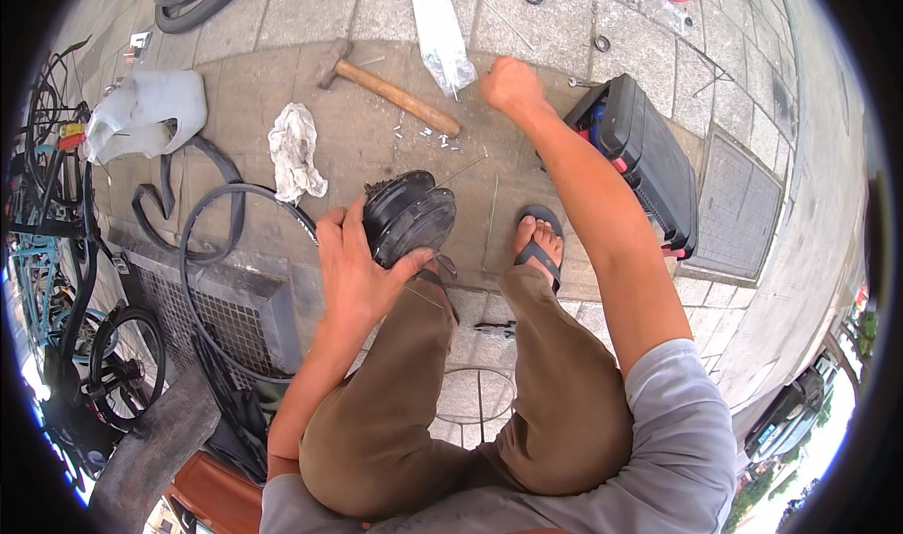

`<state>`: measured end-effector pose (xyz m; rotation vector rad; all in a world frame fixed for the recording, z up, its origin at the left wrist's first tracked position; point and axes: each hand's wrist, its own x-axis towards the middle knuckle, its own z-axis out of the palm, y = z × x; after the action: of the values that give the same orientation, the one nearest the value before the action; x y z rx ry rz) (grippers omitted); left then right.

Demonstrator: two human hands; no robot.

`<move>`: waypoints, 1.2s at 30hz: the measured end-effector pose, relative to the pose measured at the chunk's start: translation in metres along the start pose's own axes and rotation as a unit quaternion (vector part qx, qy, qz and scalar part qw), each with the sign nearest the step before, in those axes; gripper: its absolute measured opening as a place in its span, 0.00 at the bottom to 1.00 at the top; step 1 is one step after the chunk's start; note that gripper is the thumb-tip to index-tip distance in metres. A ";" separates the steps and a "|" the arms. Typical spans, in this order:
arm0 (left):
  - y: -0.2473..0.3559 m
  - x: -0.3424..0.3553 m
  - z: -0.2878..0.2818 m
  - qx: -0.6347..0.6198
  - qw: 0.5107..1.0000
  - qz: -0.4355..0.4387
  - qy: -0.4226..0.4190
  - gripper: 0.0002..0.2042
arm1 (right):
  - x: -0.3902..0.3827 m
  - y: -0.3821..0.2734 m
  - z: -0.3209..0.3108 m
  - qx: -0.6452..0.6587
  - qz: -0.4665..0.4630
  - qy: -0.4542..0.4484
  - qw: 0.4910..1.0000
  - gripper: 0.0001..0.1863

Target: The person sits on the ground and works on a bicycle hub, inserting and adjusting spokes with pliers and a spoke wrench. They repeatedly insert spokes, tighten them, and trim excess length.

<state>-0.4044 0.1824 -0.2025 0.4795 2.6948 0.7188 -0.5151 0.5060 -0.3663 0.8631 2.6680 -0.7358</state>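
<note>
My left hand (360, 263) grips a black wheel hub (406, 216), a thick drum with a toothed sprocket on one side, held tilted above the ground by my left knee. A thin spoke (463, 171) sticks out from the hub. My right hand (514, 86) is closed in a fist farther out, beside the tip of a clear plastic bag (438, 35). Whatever its fingers hold is hidden. Between the hands lie several small silver spoke nipples (442, 140) next to a wooden-handled hammer (395, 96).
An open black toolbox (647, 148) stands right of my right forearm. To the left are a crumpled white rag (295, 153), a cut plastic jug (150, 115), a bare rim (191, 270) and an inner tube (235, 195). Parked bicycles (66, 280) line the far left. Pliers (496, 328) lie between my feet.
</note>
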 end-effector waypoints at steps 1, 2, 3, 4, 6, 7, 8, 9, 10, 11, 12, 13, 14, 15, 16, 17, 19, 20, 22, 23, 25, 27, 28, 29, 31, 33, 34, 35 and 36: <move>-0.003 -0.003 -0.001 0.003 1.000 0.000 -0.004 0.52 | 0.001 -0.006 0.002 0.000 0.011 -0.019 1.000 0.17; -0.006 -0.005 -0.002 0.006 1.000 0.000 -0.008 0.52 | 0.002 -0.010 0.002 -0.003 0.008 -0.075 0.997 0.18; -0.007 -0.005 -0.002 0.002 1.000 0.000 -0.010 0.52 | 0.004 -0.013 0.002 -0.006 0.004 -0.131 0.991 0.19; -0.006 -0.005 -0.003 0.000 1.000 -0.002 -0.010 0.52 | 0.004 -0.016 0.005 -0.008 -0.002 -0.188 0.982 0.20; -0.008 -0.008 -0.005 0.003 1.000 -0.006 -0.009 0.53 | -0.012 -0.016 0.021 0.005 -0.034 -0.210 0.977 0.21; -0.008 -0.007 -0.004 0.003 1.000 -0.001 -0.010 0.53 | -0.017 -0.012 0.026 0.009 -0.046 -0.214 0.976 0.21; -0.008 -0.007 -0.004 0.003 1.000 0.003 -0.010 0.53 | -0.017 -0.012 0.034 0.027 -0.028 -0.187 0.982 0.21; -0.008 -0.007 -0.004 0.001 1.000 0.003 -0.009 0.53 | -0.017 -0.014 0.044 0.045 -0.011 -0.160 0.986 0.21; -0.008 -0.007 -0.004 0.000 1.000 0.003 -0.008 0.52 | -0.016 -0.016 0.053 0.063 0.007 -0.132 0.989 0.22; -0.007 -0.005 -0.005 -0.002 1.000 0.005 -0.007 0.52 | -0.013 -0.014 0.060 0.059 -0.003 -0.115 0.992 0.22; -0.005 -0.004 -0.004 -0.004 1.000 0.005 -0.011 0.52 | -0.010 -0.012 0.065 0.054 -0.013 -0.098 0.994 0.22; -0.004 -0.003 -0.002 -0.007 1.000 0.003 -0.013 0.52 | -0.008 -0.014 0.065 0.047 -0.027 -0.082 0.995 0.21; -0.003 -0.002 -0.001 -0.011 1.000 0.001 -0.014 0.51 | -0.007 -0.015 0.064 0.037 -0.020 -0.085 0.996 0.21; -0.003 0.000 -0.001 -0.008 1.000 0.006 -0.010 0.51 | -0.007 -0.014 0.062 0.027 -0.012 -0.086 0.996 0.21; -0.004 -0.001 -0.002 -0.004 1.000 0.008 -0.007 0.51 | -0.013 -0.018 0.059 0.016 -0.007 -0.092 0.996 0.21; -0.004 -0.001 -0.003 0.000 1.000 0.010 -0.004 0.51 | -0.020 -0.016 0.053 0.023 -0.008 -0.114 0.993 0.21; -0.007 -0.002 -0.002 -0.001 1.000 0.030 0.010 0.51 | -0.042 -0.005 0.031 0.034 -0.017 -0.160 0.986 0.21; -0.009 -0.004 0.000 -0.004 0.999 0.036 0.016 0.51 | -0.059 0.002 0.017 -0.002 -0.035 -0.169 0.985 0.21; -0.010 -0.003 -0.004 -0.012 0.999 0.031 0.010 0.51 | -0.102 0.028 0.001 -0.041 -0.080 -0.157 0.984 0.19; -0.010 -0.003 -0.007 -0.014 0.999 0.033 0.007 0.51 | -0.124 0.036 -0.016 -0.041 -0.080 -0.126 0.988 0.18; -0.010 -0.005 -0.004 -0.006 0.999 0.036 0.012 0.51 | -0.158 0.051 -0.047 -0.065 -0.055 -0.114 0.990 0.16; -0.012 -0.003 0.001 -0.008 0.998 0.052 0.027 0.50 | -0.180 0.068 -0.056 -0.054 -0.094 -0.037 0.993 0.14; -0.012 -0.005 0.001 -0.012 0.999 0.048 0.024 0.50 | -0.190 0.064 -0.066 -0.042 -0.111 0.006 0.993 0.13; -0.013 -0.004 0.000 -0.014 0.999 0.043 0.024 0.50 | -0.196 0.059 -0.073 -0.008 -0.109 0.047 0.993 0.12; -0.012 -0.005 -0.001 -0.009 0.999 0.035 0.024 0.49 | -0.203 0.044 -0.085 0.080 -0.125 0.140 0.979 0.12; -0.011 -0.004 0.000 -0.002 0.999 0.036 0.022 0.49 | -0.203 0.016 -0.105 0.133 -0.109 0.181 0.968 0.13; -0.010 -0.002 0.000 -0.012 0.999 0.038 0.030 0.48 | -0.203 0.004 -0.116 0.164 -0.103 0.192 0.962 0.14; -0.009 -0.002 0.001 -0.024 0.998 0.041 0.036 0.47 | -0.195 -0.002 -0.119 0.214 -0.153 0.231 0.937 0.14; -0.008 -0.002 0.002 -0.035 0.998 0.044 0.041 0.47 | -0.184 -0.008 -0.122 0.263 -0.202 0.267 0.905 0.14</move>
<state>-0.4043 0.1760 -0.2078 0.5662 2.7283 0.8723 -0.3821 0.4777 -0.1922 0.6945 3.2466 -1.5753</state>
